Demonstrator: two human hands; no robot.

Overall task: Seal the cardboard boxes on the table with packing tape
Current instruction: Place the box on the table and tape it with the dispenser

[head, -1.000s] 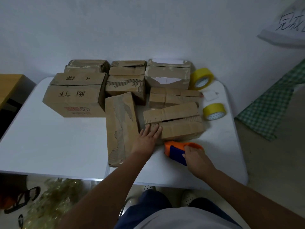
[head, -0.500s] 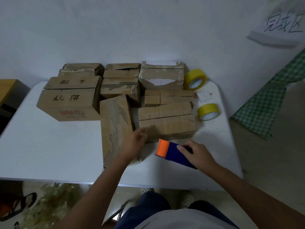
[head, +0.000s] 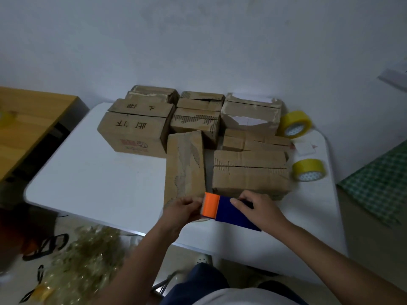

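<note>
now that the left hand (head: 184, 209) has left the side of the nearest box (head: 250, 172) and come across to the tape dispenser (head: 226, 211), both hands meet on the tool, which a second ago lay low on the table under the right hand alone. the dispenser is lifted just in front of the nearest box, orange end pointing left, blue body running back under the right hand (head: 258, 206), whose fingers curl over and grip it. the left hand's fingers are curled at the orange end, apparently pinching for the tape's free end, though no strip is clear enough to see. judging by this, the step in hand is drawing out a first length of tape; the nearest box's top seam is bare, so sealing has not started.

just left of that box lies a long box (head: 185, 166) end-on, its near end behind the left hand. behind the nearest box stand the other cardboard boxes (head: 136, 130), close-packed. right of it sits a yellow tape roll (head: 309, 169), with a second roll (head: 295, 124) further back by the wall. all rest on the white table (head: 94, 183). the view has also swung left, bringing a wooden surface (head: 28, 119) into sight well left of the boxes.
</note>
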